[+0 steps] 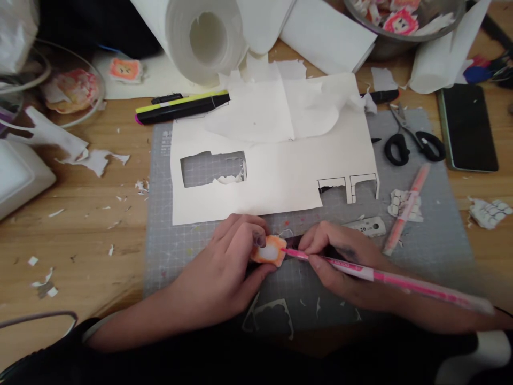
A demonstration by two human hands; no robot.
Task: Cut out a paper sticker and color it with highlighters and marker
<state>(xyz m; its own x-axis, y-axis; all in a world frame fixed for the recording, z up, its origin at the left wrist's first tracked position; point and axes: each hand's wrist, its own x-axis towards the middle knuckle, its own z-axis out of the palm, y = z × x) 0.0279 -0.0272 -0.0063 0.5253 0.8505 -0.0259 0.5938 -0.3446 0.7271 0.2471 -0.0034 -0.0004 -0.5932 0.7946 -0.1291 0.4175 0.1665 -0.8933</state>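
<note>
Between the fingers of my left hand [236, 256] is a small paper cutout [269, 252], white in the middle with an orange border. My right hand [332, 256] grips a pink marker [385, 278], its tip touching the cutout's right edge. Both hands are over a grey cutting mat [188, 251]. Just beyond them lies a white sheet [280, 176] with a rectangular hole at its left and notches at its lower right. A metal ruler [366, 226] lies partly hidden behind my right hand.
Scissors [412, 136], an orange marker [407, 208] and a phone [468, 128] lie to the right. Paper rolls [176, 37] and a metal bowl [401, 36] of coloured cutouts stand at the back. A black marker [180, 109] lies back left; paper scraps [96, 160] litter the wooden table.
</note>
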